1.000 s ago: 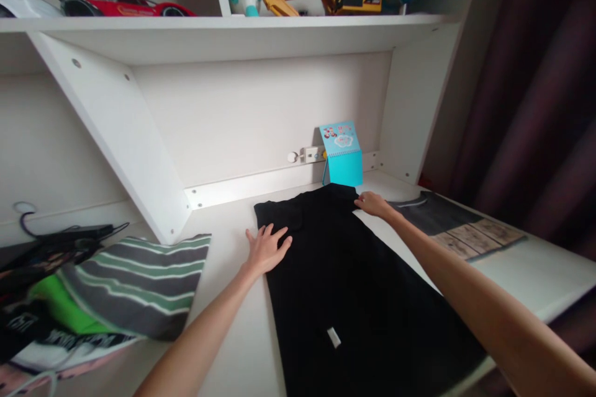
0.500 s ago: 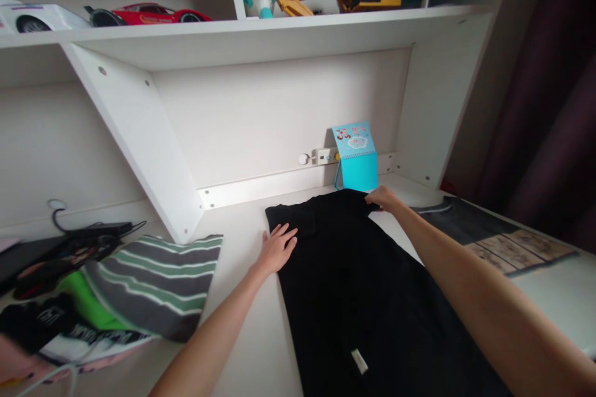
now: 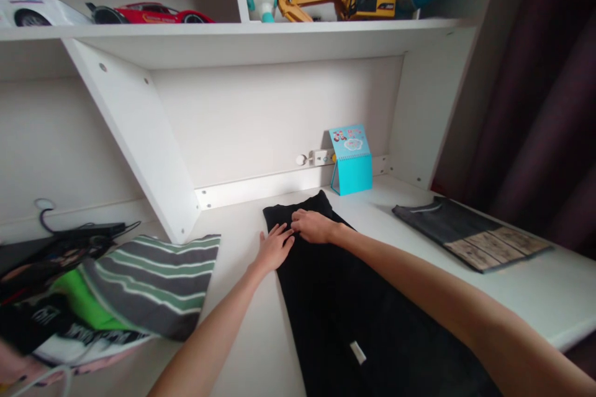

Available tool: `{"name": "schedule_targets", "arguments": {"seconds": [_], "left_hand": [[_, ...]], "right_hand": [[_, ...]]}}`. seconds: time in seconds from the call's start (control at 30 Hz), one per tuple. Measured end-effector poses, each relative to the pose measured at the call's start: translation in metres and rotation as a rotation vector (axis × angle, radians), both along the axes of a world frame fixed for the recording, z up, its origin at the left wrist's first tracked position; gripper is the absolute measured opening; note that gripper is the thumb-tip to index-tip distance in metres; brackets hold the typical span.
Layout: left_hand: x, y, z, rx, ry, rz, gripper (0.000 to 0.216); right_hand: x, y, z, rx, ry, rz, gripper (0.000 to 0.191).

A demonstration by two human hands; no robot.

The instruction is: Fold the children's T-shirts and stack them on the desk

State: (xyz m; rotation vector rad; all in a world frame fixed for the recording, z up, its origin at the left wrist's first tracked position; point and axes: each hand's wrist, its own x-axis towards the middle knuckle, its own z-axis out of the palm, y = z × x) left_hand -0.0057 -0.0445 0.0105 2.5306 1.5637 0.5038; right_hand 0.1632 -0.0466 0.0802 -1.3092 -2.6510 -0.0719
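A black shirt [image 3: 339,298] lies spread on the white desk, its far end partly folded over and a small white tag [image 3: 358,352] showing nearer me. My left hand [image 3: 274,248] rests flat on the shirt's left edge with fingers spread. Right beside it, my right hand [image 3: 314,226] has its fingers closed on the shirt's cloth, which is drawn over to the left. The right forearm crosses above the shirt and hides part of its right side.
On the left is a pile of clothes with a striped garment [image 3: 162,279] and a dark hanger [image 3: 49,220]. A folded grey shirt [image 3: 470,232] lies to the right. Behind stand a blue desk calendar [image 3: 354,167] and a power strip [image 3: 322,157]; toys fill the shelf [image 3: 298,28] above.
My right hand has moved left from the shirt's far right corner, carrying the cloth inward beside my left hand. The left hand has stayed in place. The view has shifted slightly.
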Motion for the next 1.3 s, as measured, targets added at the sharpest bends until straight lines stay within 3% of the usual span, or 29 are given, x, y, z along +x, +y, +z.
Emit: {"name": "schedule_targets", "arguments": {"seconds": [0.1, 0.23, 0.33, 0.43, 0.53, 0.6, 0.7, 0.8, 0.97, 1.1, 1.3], "left_hand": [[-0.001, 0.000, -0.001, 0.007, -0.035, -0.006, 0.038], [0.000, 0.002, 0.006, -0.022, -0.073, 0.025, 0.035], [0.010, 0.012, 0.021, 0.010, -0.047, 0.048, 0.032], [0.032, 0.028, 0.039, 0.063, -0.014, 0.022, 0.032], [0.060, 0.046, 0.050, 0.059, 0.019, -0.018, 0.035], [0.075, 0.056, 0.052, 0.034, 0.058, -0.035, 0.043], [0.088, 0.064, 0.049, -0.007, 0.106, -0.043, 0.050], [0.089, 0.067, 0.044, 0.009, 0.110, -0.003, 0.030], [0.077, 0.070, 0.039, 0.027, 0.072, 0.098, 0.027], [0.072, 0.066, 0.040, 0.005, 0.064, 0.000, 0.032], [0.091, 0.056, 0.039, 0.001, 0.097, -0.113, 0.029]], "right_hand": [[0.022, -0.013, 0.007, 0.017, 0.006, 0.008, 0.017], [0.098, -0.038, 0.017, 0.006, 0.057, -0.136, 0.022], [0.154, -0.076, 0.008, -0.165, 0.148, -0.222, 0.024], [0.183, -0.124, -0.012, -0.344, 0.225, -0.314, 0.032], [0.187, -0.168, -0.032, -0.400, 0.259, -0.386, 0.037], [0.186, -0.189, -0.046, -0.355, 0.266, -0.431, 0.036], [0.188, -0.209, -0.067, -0.193, 0.254, -0.484, 0.025], [0.192, -0.220, -0.085, 0.019, 0.231, -0.519, 0.018], [0.187, -0.230, -0.082, 0.240, 0.222, -0.580, 0.020], [0.184, -0.230, -0.076, 0.199, 0.293, -0.581, 0.021], [0.186, -0.229, -0.088, 0.021, 0.385, -0.633, 0.022]]}}
